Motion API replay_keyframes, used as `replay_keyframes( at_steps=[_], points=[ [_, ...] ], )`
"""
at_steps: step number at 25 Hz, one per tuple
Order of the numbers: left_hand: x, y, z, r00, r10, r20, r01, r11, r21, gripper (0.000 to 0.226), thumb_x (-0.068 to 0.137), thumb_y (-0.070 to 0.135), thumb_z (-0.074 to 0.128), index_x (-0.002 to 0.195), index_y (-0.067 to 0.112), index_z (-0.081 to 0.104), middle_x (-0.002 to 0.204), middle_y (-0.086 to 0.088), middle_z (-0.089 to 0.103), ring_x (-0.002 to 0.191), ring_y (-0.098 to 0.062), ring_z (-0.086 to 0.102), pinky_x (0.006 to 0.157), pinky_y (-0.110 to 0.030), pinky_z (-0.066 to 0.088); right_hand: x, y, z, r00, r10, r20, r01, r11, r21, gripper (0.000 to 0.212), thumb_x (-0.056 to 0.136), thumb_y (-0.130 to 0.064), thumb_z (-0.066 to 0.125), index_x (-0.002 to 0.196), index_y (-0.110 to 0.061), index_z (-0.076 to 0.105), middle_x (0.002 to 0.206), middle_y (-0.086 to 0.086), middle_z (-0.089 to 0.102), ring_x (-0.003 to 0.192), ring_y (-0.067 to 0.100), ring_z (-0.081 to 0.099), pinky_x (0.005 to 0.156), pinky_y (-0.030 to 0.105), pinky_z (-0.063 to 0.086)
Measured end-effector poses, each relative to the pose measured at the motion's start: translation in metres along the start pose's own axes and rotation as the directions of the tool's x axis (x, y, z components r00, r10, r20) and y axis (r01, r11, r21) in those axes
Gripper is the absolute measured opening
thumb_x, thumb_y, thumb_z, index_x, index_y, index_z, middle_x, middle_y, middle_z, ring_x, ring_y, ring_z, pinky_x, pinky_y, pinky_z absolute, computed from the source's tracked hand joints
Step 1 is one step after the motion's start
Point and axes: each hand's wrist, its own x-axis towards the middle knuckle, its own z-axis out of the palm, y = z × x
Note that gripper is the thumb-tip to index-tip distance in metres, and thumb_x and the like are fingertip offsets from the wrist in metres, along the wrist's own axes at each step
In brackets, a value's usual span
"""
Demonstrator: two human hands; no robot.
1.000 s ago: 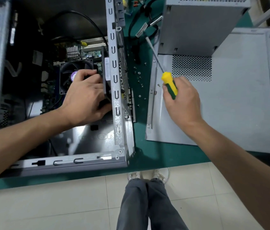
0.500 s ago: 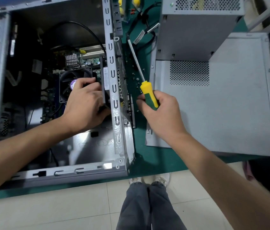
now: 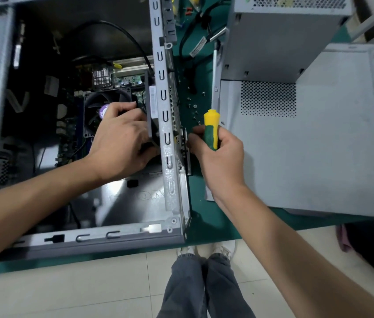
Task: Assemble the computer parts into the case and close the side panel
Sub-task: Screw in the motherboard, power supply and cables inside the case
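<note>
An open grey computer case [image 3: 168, 198] lies on its side at the left, its motherboard and black CPU fan [image 3: 103, 99] exposed. Inside, my left hand [image 3: 121, 143] grips a dark boxy part [image 3: 150, 106] pressed against the case's right wall. My right hand [image 3: 218, 154] holds a yellow-and-green screwdriver [image 3: 211, 127] just outside that wall, shaft pointing away from me, fingertips touching the case's outer rear face. The grey side panel [image 3: 319, 152] lies flat on the mat to the right.
A grey power supply box [image 3: 280, 35] stands on the panel's far end. Several small screws [image 3: 195, 109] and black cables [image 3: 192, 49] lie on the green mat [image 3: 204, 219] between case and panel. My legs and the tiled floor show below the table edge.
My right hand has carried the screwdriver leftward from over the side panel to the case's right wall. The left hand has stayed on the part inside the case.
</note>
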Motion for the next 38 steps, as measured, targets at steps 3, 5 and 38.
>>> replay_keyframes(
  at_steps=[3, 5, 38],
  points=[
    [0.001, 0.001, -0.002, 1.000, 0.005, -0.022, -0.005, 1.000, -0.019, 0.029, 0.080, 0.034, 0.055, 0.057, 0.016, 0.059, 0.058, 0.003, 0.054, 0.074, -0.014, 0.042, 0.089, -0.033, 0.029, -0.002, 0.003, 0.007, 0.999, 0.017, -0.043, -0.013, 0.995, 0.095, 0.016, 0.079, -0.022, 0.074, 0.083, -0.037, 0.071, 0.076, -0.007, 0.071, 0.070, 0.009, 0.067, 0.067, 0.024, 0.057],
    [0.001, 0.002, -0.003, 0.999, 0.016, -0.031, -0.017, 0.999, -0.037, 0.027, 0.080, 0.034, 0.055, 0.059, 0.019, 0.058, 0.059, 0.004, 0.053, 0.074, -0.015, 0.042, 0.088, -0.033, 0.030, -0.004, 0.004, 0.010, 0.999, 0.016, -0.042, -0.011, 0.993, 0.121, 0.018, 0.076, -0.021, 0.073, 0.082, -0.038, 0.072, 0.075, -0.006, 0.071, 0.068, 0.008, 0.065, 0.066, 0.027, 0.057],
    [0.005, 0.004, -0.007, 0.996, 0.084, -0.027, -0.088, 0.975, -0.206, 0.045, 0.083, 0.028, 0.054, 0.085, 0.048, 0.014, 0.065, 0.025, 0.016, 0.070, -0.014, 0.045, 0.092, -0.035, 0.030, 0.001, 0.009, 0.013, 0.992, -0.120, -0.046, 0.124, 0.988, 0.090, 0.017, 0.081, -0.010, 0.076, 0.080, -0.022, 0.065, 0.066, -0.009, 0.064, 0.056, 0.006, 0.056, 0.053, 0.018, 0.047]
  ],
)
